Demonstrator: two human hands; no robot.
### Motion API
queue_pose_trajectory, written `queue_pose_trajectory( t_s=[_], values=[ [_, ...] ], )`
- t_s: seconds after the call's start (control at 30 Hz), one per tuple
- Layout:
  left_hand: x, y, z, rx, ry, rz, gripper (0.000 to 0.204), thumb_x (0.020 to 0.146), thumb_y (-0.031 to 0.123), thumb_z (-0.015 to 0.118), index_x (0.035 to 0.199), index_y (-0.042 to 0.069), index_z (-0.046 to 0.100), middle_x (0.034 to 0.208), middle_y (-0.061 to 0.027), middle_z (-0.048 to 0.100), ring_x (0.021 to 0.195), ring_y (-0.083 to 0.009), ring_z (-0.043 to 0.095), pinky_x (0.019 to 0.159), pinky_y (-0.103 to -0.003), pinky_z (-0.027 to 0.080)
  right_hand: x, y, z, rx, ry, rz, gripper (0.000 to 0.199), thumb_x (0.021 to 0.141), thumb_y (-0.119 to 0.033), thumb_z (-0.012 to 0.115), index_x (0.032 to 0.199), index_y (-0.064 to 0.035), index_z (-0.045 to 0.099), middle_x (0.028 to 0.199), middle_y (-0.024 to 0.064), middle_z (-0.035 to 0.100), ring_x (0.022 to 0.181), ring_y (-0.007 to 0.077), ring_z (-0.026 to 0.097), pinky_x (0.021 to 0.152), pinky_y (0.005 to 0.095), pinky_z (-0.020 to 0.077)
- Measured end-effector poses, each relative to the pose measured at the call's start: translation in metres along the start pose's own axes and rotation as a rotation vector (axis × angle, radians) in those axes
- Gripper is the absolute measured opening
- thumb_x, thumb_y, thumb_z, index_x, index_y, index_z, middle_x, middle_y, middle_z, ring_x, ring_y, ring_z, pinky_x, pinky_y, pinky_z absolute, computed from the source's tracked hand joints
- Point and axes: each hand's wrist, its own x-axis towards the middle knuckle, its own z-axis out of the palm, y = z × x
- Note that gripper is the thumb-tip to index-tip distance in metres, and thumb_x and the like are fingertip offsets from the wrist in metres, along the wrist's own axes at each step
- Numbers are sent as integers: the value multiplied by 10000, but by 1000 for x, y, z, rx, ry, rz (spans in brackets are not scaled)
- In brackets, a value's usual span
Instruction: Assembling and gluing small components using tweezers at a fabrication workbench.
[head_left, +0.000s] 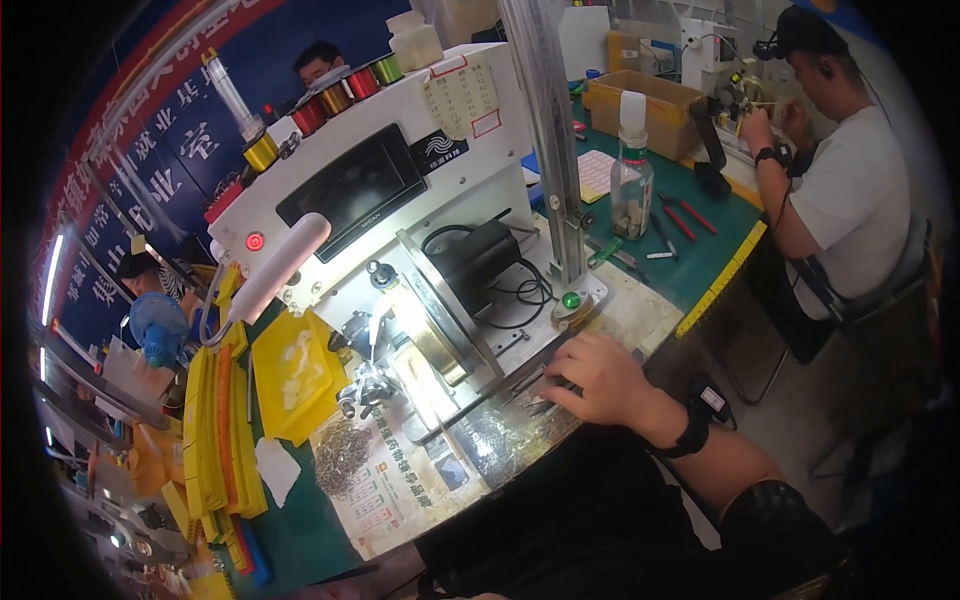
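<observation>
My right hand (603, 382) rests at the front edge of the bench, just right of the machine, wearing a dark wristband. Its fingers are curled down around something thin and dark that I cannot make out. My left hand is out of sight. In front of me stands a white bench machine (487, 85) with a dark screen (352, 192), a large metal wheel (432, 335) and a black motor (485, 252). Small metal clamps (368, 388) sit left of the wheel under a bright lamp (285, 265). A heap of small metal pieces (345, 455) lies on a printed sheet (385, 510).
A yellow tray (325, 385) holds whitish pieces. Long yellow strips (205, 440) are stacked at the left. Coloured wire spools (335, 97) top the machine. Right of the upright post (545, 130) stand a bottle (630, 195) and red-handled pliers (690, 215). A co-worker (860, 170) sits at the right.
</observation>
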Motion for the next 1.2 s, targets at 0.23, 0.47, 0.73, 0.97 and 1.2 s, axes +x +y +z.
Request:
queue_pose_trajectory(
  t_s=[0.23, 0.47, 0.73, 0.97, 1.2],
  values=[
    [3, 1, -5, -41, -34, 6, 396, 987, 486, 551, 1144, 147, 683, 1015, -111, 704, 837, -322, 666, 773, -539, 521, 1, -2, -1, -7, 8, 6, 247, 830, -335, 792, 869, -97, 744, 910, 51, 665, 899, 265, 634, 838, 384, 494],
    [-5, 6, 17, 33, 208, -56, 345, 970, 478, 564, 1053, 162, 675, 887, -83, 649, 775, -298, 605, 754, -520, 498, 0, 0, 2, -7, 7, 3, 249, 833, -340, 788, 873, -98, 744, 909, 50, 662, 889, 266, 628, 831, 384, 485],
    [6, -13, -12, 1, 27, 101, 383, 1037, 331, 522, 1260, 75, 699, 1135, -147, 739, 996, -364, 707, 929, -514, 486, 0, 0, 1, -7, 10, 8, 249, 831, -345, 785, 872, -103, 743, 911, 44, 657, 885, 260, 626, 822, 382, 480],
    [5, -4, -3, 3, 33, 49, 319, 997, 387, 567, 1138, 129, 692, 1006, -100, 705, 893, -320, 671, 857, -514, 495, 0, 0, 1, -14, 15, 8, 248, 829, -345, 785, 875, -104, 742, 909, 42, 656, 881, 260, 627, 819, 379, 481],
    [6, 2, -7, 17, -82, -64, 252, 946, 418, 632, 1055, 200, 697, 908, -61, 685, 794, -304, 652, 771, -517, 516, 0, -1, 1, -14, 15, 12, 247, 827, -342, 788, 874, -103, 744, 911, 45, 659, 881, 262, 629, 824, 381, 485]
  ],
)
